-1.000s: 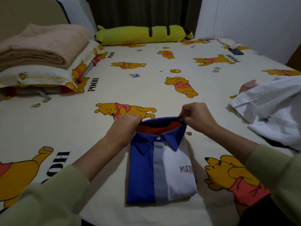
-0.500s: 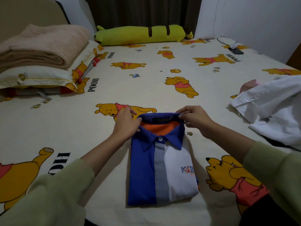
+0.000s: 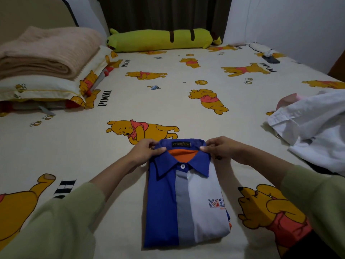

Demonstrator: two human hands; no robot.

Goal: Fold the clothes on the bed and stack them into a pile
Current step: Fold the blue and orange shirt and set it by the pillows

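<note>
The folded shirt point(image 3: 186, 199) lies on the bed point(image 3: 130, 101) right in front of the person, its long axis running from the near edge away toward the collar point(image 3: 182, 156) at the far end. Both hands are at that far end: the left hand point(image 3: 144, 151) pinches the collar's left side with thumb on top, and the right hand point(image 3: 219, 149) pinches its right side the same way. Each hand sits at its own corner, so neither is nearer; the shirt's body stretches back from the hands toward the person.

The unfolded heap point(image 3: 313, 128) lies well apart to the right, so the right hand is the nearer one for reaching it. By my judgement the collar is being squared off as the last touch on this shirt, and the heap comes next.

Counts: 1 folded shirt, 1 loose heap holding at least 1 white garment and something pink beneath, exact number hidden; 2 hands; 1 blanket point(image 3: 46, 51); 1 pillow point(image 3: 46, 86); 1 green plush point(image 3: 160, 40)
</note>
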